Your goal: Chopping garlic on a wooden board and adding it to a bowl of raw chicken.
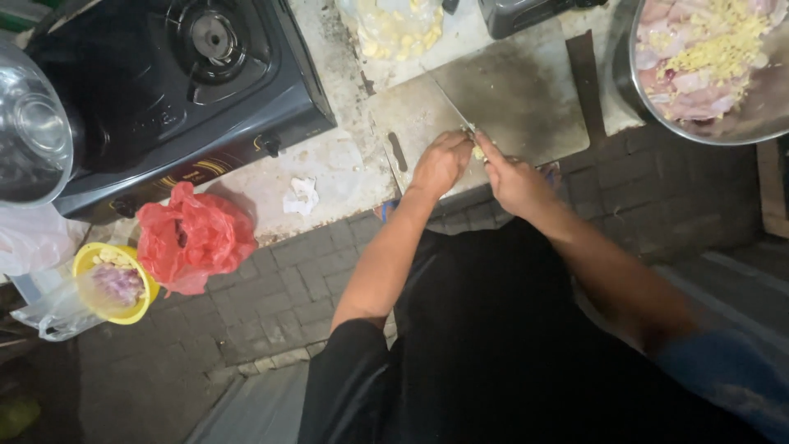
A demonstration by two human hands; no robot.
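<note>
A view from above looks down on a person in a dark shirt working at a low, stained worktop that stands over brick paving.

Both hands meet at the near edge of a worn cutting board in the middle of the scene. The left hand is clenched around the handle of a knife, whose thin blade runs up and to the left across the board. The right hand sits just beside it, fingertips bent down and pinching a small pale piece of food against the board, right by the blade. The food is too small to identify.

At the far right, a large metal bowl holds pale raw meat topped with finely chopped yellowish bits. Beyond the board, at the far edge, a clear bag of pale peeled pieces rests on the worktop.

To the left stands a black gas stove with one burner showing. A glass lid is at the far left edge. Near the stove's front, a crumpled red plastic bag lies beside a small yellow bowl holding purplish chopped pieces. A scrap of white paper lies on the worktop between stove and board.
</note>
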